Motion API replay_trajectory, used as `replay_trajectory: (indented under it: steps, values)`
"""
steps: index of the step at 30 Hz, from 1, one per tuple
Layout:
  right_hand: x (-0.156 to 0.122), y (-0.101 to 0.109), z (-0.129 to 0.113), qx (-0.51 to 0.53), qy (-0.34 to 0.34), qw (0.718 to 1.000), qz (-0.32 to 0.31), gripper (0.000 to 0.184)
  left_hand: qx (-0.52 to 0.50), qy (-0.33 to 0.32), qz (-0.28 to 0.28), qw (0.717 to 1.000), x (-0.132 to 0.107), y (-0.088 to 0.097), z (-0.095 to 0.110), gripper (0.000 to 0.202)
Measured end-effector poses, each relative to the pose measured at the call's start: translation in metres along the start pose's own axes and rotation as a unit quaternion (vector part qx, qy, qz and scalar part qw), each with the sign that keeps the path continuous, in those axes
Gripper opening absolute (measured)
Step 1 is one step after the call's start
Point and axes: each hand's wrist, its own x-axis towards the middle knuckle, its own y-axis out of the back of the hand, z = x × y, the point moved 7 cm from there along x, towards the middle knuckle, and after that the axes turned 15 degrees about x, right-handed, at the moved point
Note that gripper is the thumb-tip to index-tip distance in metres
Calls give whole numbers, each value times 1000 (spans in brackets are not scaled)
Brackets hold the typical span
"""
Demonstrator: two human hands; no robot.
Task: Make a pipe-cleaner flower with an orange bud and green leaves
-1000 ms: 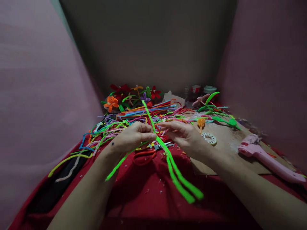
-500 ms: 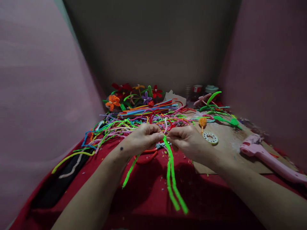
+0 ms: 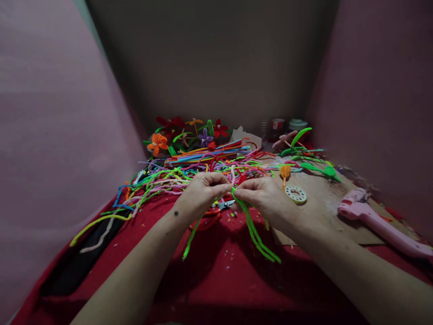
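Observation:
My left hand [image 3: 201, 193] and my right hand [image 3: 263, 195] meet at the middle of the red cloth [image 3: 216, 275], both pinched on bright green pipe cleaners [image 3: 255, 232]. The doubled green strands hang down and to the right from my fingertips. A single green end [image 3: 191, 237] trails down-left under my left hand. Small scissors [image 3: 223, 205] lie on the cloth right below my fingers.
A tangle of coloured pipe cleaners [image 3: 189, 174] covers the far cloth. Finished pipe-cleaner flowers [image 3: 184, 133] stand at the back. On the cardboard sheet [image 3: 324, 203] to the right lie a pink glue gun [image 3: 375, 221], a white ring [image 3: 295, 194] and green leaf stems [image 3: 313, 167]. Pink walls close both sides.
The long green end that stuck up past my hands is gone. My hands have closed together, and the hanging green strands have swung lower and to the right.

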Motion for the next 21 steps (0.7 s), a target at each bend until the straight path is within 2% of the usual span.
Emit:
replay_trajectory:
  steps: [5, 12, 15, 18, 20, 21]
  values:
    - [2, -3, 11, 115, -17, 993, 17, 17, -29, 10, 4, 1000, 0, -7, -3, 14]
    - [8, -8, 38, 226, -38, 973, -13, 20, 130, -58, 103, 984, -4, -6, 1, 13]
    - [6, -11, 43, 246, -72, 966, -11, 11, 151, -65, 131, 978, -5, -6, 2, 13]
    - [4, -13, 47, 266, -114, 957, -6, 6, 90, -35, 143, 985, -4, -2, -3, 12]
    - [3, -14, 46, 271, -128, 954, -7, 12, -9, 7, 109, 994, -1, -4, -9, 11]
    - [3, -14, 45, 272, -132, 953, -8, 14, -64, 27, 74, 995, 1, -7, -12, 12]
